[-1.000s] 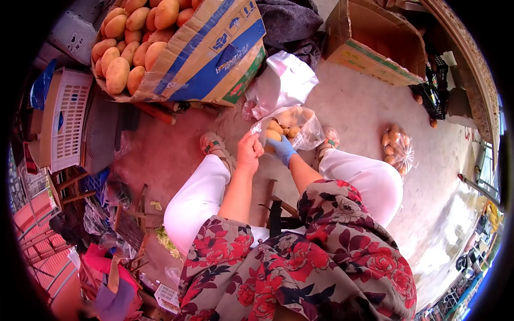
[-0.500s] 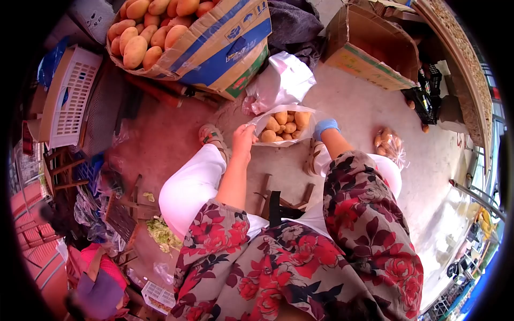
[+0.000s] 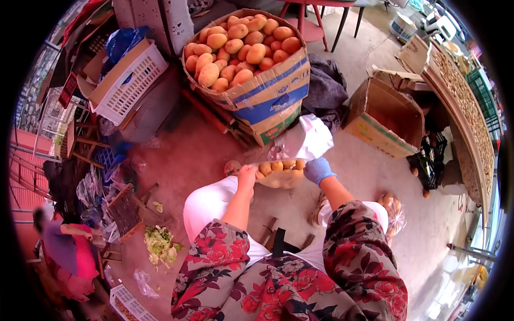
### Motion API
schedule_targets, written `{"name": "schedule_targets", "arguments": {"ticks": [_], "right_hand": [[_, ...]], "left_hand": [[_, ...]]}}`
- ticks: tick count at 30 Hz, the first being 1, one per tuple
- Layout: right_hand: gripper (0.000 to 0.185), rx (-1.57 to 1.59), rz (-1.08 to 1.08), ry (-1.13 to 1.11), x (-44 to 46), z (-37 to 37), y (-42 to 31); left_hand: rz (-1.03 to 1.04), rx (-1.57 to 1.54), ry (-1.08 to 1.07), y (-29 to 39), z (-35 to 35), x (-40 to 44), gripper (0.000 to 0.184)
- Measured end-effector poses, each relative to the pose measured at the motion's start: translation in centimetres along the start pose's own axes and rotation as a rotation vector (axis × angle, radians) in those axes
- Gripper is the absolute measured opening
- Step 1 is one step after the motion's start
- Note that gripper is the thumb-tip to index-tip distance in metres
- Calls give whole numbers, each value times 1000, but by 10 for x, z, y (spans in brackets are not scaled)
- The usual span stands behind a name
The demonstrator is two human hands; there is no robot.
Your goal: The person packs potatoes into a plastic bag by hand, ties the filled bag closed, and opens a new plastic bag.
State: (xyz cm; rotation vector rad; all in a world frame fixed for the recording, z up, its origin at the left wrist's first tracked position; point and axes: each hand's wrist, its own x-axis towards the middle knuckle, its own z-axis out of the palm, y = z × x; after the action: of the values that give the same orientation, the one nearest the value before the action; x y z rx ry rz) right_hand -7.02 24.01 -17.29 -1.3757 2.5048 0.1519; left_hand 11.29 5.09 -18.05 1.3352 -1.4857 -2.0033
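Big carton: the potato carton [image 3: 276, 109] is the landmark, heaped to its rim with potatoes [image 3: 234, 46]; its tall walls seem to be what holds the pile in.
Clear bag: the clear bag [image 3: 280, 181] hangs between the two hands, on the wearer's side of the potato carton, with bagged potatoes [image 3: 277, 167] lined along its mouth.
Left hand: the bare left hand [image 3: 247, 175] pinches one end of the bag's rim, fingers closed.
Right hand: the blue-gloved right hand [image 3: 318, 170] grips the opposite end, fingers bent in; its exact fingertip hold I can't tell.
Why two ends: from where I stand, it looks like this spreads the mouth and shares the weight, so the thin plastic doesn't fold over.
White plastic: a crumpled white bag [image 3: 316, 137] sits by the foot of the potato carton, probably there to be within easy reach.
Filled bag: a gathered bag [image 3: 394, 213] lies right of the potato carton and nearer the wearer, perhaps set aside from the handwork.
Other box: an open box [image 3: 386, 116] stands right of the potato carton, mouth facing up.
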Motion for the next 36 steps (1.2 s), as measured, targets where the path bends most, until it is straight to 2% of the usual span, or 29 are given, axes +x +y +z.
{"name": "schedule_targets", "arguments": {"ticks": [4, 6, 8, 10, 12, 14, 16, 18, 20, 21, 22, 24, 27, 30, 31, 34, 35, 36], "right_hand": [[30, -32, -60, 0, 33, 20, -15], [28, 16, -93, 33, 50, 0, -23], [25, 149, -109, 144, 56, -84, -38], [18, 631, -171, 469, 64, -162, -55], [16, 940, -297, 751, 72, -242, -73], [17, 888, -379, 778, 98, -299, -75], [24, 398, -431, 856, 154, -320, -67], [28, -6, -267, 628, 215, -312, -64], [28, -473, -273, 396, 253, -295, -63], [26, -470, -265, 367, 258, -298, -66], [44, -366, -245, 259, 264, -304, -66], [37, -265, -343, 278, 257, -310, -61], [21, 558, -248, 219, 241, -322, -58], [28, 631, -312, 67, 236, -331, -53], [43, 539, -204, -19, 233, -333, -60], [62, 139, -14, -160, 209, -364, -94], [71, 83, -88, -123, 219, -353, -93], [72, 0, -101, -181, 216, -354, -103]], "left_hand": [[-131, -12, 14, -20, -3, 6, 13], [-91, -86, 28, -21, -4, 14, 13], [-60, -156, 48, -17, -5, 24, 13], [-63, -202, 35, -18, -5, 35, 13], [-75, -245, 21, -24, -5, 45, 12], [-98, -275, 38, -24, 0, 51, 12], [-143, -282, 49, -13, 2, 46, 13], [-138, -286, 36, -19, 1, 48, 14], [-157, -282, 39, -13, 0, 52, 14], [-136, -294, 21, -10, 0, 51, 15], [-133, -289, 40, -9, 2, 50, 15], [-129, -273, 79, -7, 6, 49, 16], [-129, -263, 66, -8, 6, 49, 15], [-122, -316, 109, -14, 10, 51, 19], [-125, -315, 110, -17, 10, 51, 19], [-140, -301, 94, -19, 9, 52, 17], [-154, -287, 79, -18, 8, 51, 15], [-168, -275, 64, -17, 6, 50, 13]]}}
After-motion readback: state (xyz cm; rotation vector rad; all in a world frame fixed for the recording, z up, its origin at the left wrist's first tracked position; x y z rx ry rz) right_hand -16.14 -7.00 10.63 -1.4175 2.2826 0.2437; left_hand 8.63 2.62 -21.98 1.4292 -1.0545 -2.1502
